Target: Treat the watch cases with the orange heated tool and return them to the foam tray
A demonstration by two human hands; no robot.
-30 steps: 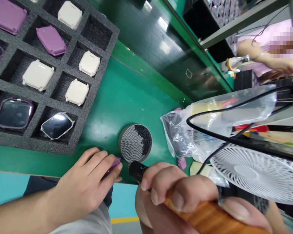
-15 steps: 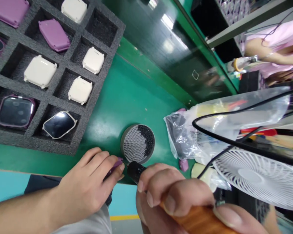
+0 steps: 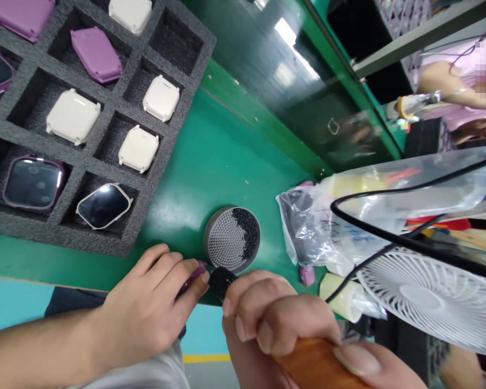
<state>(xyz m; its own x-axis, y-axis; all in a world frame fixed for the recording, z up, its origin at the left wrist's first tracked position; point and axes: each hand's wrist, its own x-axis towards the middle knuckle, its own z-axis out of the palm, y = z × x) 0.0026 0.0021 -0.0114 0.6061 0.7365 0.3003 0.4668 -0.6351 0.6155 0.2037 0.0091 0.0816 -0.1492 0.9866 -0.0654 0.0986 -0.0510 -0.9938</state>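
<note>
- Forearm point(image 3: 44, 343) enters from left edge, low in view, slanting up to left hand point(image 3: 148, 308); back of hand up, fingers bent and bunched, wrist nearly straight.
- Left hand clamped on purple watch case point(image 3: 192, 278), pinched between fingers and thumb, mostly covered by them, near front edge of green workbench point(image 3: 218, 156).
- Right hand point(image 3: 283, 319) comes in from lower right, wrapped around screwdriver point(image 3: 311, 364); fingers curled over, nails showing, thumb laid along orange handle.
- Screwdriver tilted, black nose pointing up-left at purple watch case; tip contact too small to tell.
- Hands apart, nose end filling gap between.
- Round dimpled dish point(image 3: 224, 246) just beyond nose, small black pieces heaped on its right side.
- Foam tray point(image 3: 105, 244) upper left: white watch cases point(image 3: 75, 116), more purple ones, dark-screen watches point(image 3: 104, 205) in compartments.
- Clear plastic bag point(image 3: 308, 221) and white fan grille point(image 3: 421, 297) at right.
- Co-worker's arm point(image 3: 433, 78) upper right, across partition.
</note>
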